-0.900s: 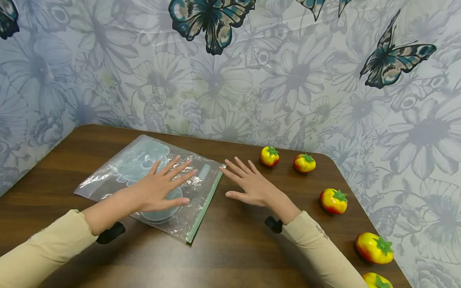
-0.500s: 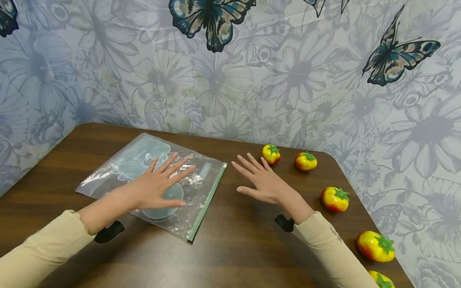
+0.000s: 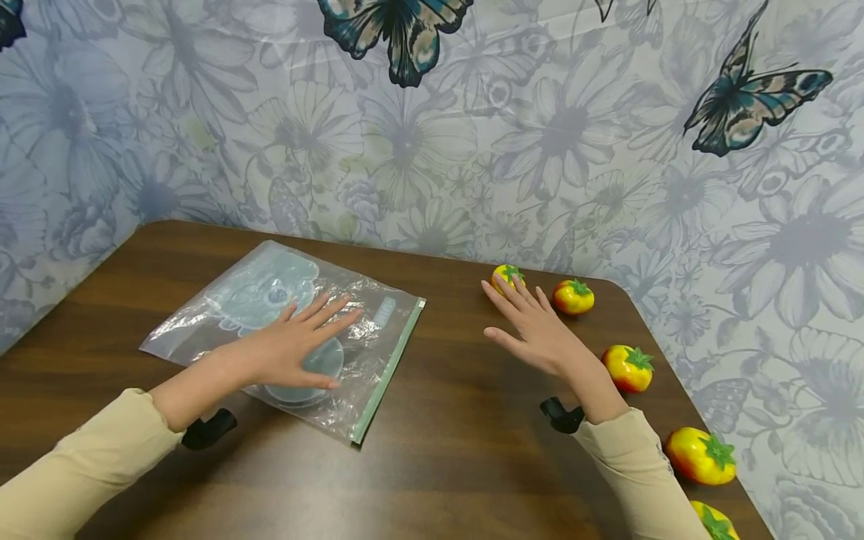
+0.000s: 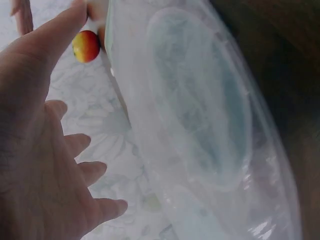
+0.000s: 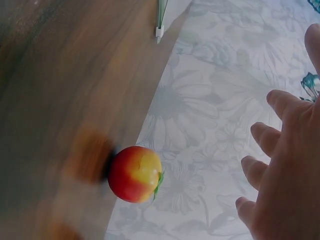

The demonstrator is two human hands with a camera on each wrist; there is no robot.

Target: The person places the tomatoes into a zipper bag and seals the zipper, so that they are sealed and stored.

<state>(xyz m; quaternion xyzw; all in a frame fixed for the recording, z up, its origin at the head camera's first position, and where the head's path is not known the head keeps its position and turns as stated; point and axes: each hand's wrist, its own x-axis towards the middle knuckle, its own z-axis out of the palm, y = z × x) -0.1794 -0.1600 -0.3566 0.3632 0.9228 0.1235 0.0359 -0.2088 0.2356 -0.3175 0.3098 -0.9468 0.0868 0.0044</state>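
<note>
A clear plastic zip bag [image 3: 367, 352] with pale blue printed shapes and a green zip edge [image 3: 389, 371] lies flat on the table. Above it hovers my left hand [image 3: 290, 352], fingers spread and holding nothing; the left wrist view shows the bag [image 4: 200, 100] apart from the palm. My right hand [image 3: 543, 334] is also spread and holds nothing. Its fingertips overlap the farthest yellow-red fruit [image 3: 508, 272] with a green leafy cap, possibly a tomato or persimmon. In the right wrist view one such fruit [image 5: 134, 174] stands away from the fingers.
More of these fruits line the table's right side: one at the back [image 3: 574, 297], one halfway [image 3: 626, 367], one nearer [image 3: 700, 456] and one cut by the frame [image 3: 714, 521]. Behind the brown table [image 3: 439, 457] hangs a flowered backdrop [image 3: 418, 172] with butterflies.
My right hand has moved right, away from the bag's zip edge, until it overlaps the farthest fruit. My left hand has shifted slightly left over the bag. The bag and fruits stay put.
</note>
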